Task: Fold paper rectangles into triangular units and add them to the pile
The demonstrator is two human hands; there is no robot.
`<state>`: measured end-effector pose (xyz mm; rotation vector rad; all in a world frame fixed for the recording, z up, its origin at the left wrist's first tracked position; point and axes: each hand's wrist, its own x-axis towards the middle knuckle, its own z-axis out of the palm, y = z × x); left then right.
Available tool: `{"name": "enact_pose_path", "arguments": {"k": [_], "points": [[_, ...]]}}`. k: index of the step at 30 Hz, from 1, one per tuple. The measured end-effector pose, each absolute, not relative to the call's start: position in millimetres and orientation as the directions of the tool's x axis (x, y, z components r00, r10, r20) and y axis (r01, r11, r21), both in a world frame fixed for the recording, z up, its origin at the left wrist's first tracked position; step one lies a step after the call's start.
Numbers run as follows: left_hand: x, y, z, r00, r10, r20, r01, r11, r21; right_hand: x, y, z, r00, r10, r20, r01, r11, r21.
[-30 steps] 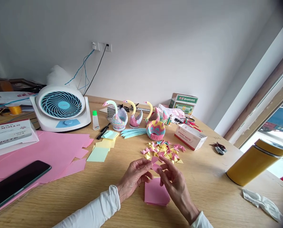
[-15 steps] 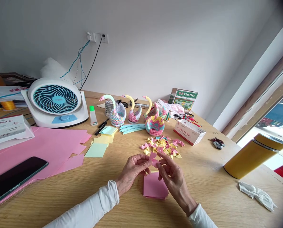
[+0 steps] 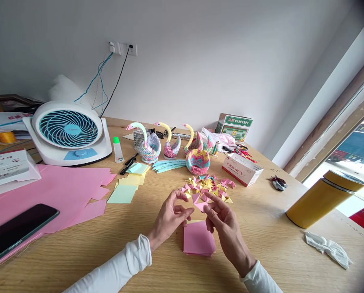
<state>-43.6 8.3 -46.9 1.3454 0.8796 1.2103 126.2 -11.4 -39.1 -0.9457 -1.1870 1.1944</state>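
Between the thumb and fingers of my right hand is a small folded piece of pink paper, one flap pointing up. My left hand hovers just left of it, thumb and fingers apart and holding nothing. Below both hands lies a stack of pink square notes, with a yellow edge showing at its back. Right behind the fingers spreads a pile of folded paper triangles in pink, yellow and some blue. A round woven-looking paper bowl stands beyond the pile.
Three paper swans stand at the back. A sticky note box and pliers lie to the right, near a yellow flask and crumpled tissue. Leftward are a fan, glue bottle, pink sheets and phone.
My left hand has let go of the folded pink paper and its fingers have spread. The paper now stays in my right hand alone. The view has shifted slightly.
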Motion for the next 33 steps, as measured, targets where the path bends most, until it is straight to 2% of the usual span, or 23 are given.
{"name": "enact_pose_path", "arguments": {"k": [3, 6, 8, 11, 14, 17, 21, 24, 28, 33], "points": [[-45.6, 7.8, -43.1, 0.161, 0.901, 0.403, 0.135, -0.424, 0.895, 126.0, -10.8, -38.4, -0.037, 0.991, 0.125, -0.233, 0.113, -0.966], [-45.8, 8.1, -40.6, 0.21, 0.852, 0.48, 0.225, -0.52, 0.824, 125.8, -12.0, -36.0, -0.061, 0.994, 0.094, -0.236, 0.077, -0.969], [-44.4, 8.5, -40.7, 0.207, 0.889, 0.407, 0.159, -0.442, 0.883, 126.3, -13.3, -34.3, -0.08, 0.994, 0.079, -0.231, 0.059, -0.971], [-41.6, 8.0, -42.0, 0.242, 0.956, 0.167, -0.115, -0.143, 0.983, 127.7, -14.4, -33.5, -0.05, 0.994, 0.1, -0.209, 0.087, -0.974], [-39.9, 6.0, -43.0, 0.309, 0.951, -0.019, -0.373, 0.139, 0.917, 128.5, -14.8, -33.5, -0.027, 0.989, 0.144, -0.124, 0.14, -0.982], [-39.0, 3.9, -43.7, 0.347, 0.93, -0.123, -0.48, 0.288, 0.828, 127.6, -15.7, -32.5, -0.054, 0.986, 0.159, -0.025, 0.158, -0.987], [-37.1, 2.5, -45.8, 0.393, 0.906, -0.155, -0.514, 0.356, 0.78, 126.3, -16.1, -33.7, -0.094, 0.98, 0.178, 0.083, 0.186, -0.979], [-35.5, 1.9, -47.9, 0.406, 0.903, -0.143, -0.519, 0.356, 0.777, 126.4, -14.4, -40.0, -0.145, 0.951, 0.272, 0.122, 0.29, -0.949], [-34.8, 0.7, -49.0, 0.402, 0.908, -0.115, -0.534, 0.335, 0.776, 126.1, -12.0, -49.2, -0.175, 0.918, 0.356, 0.112, 0.378, -0.919], [-35.3, -0.4, -46.6, 0.395, 0.915, -0.086, -0.511, 0.297, 0.807, 124.3, -8.7, -52.4, -0.131, 0.931, 0.342, 0.083, 0.354, -0.932]]}}
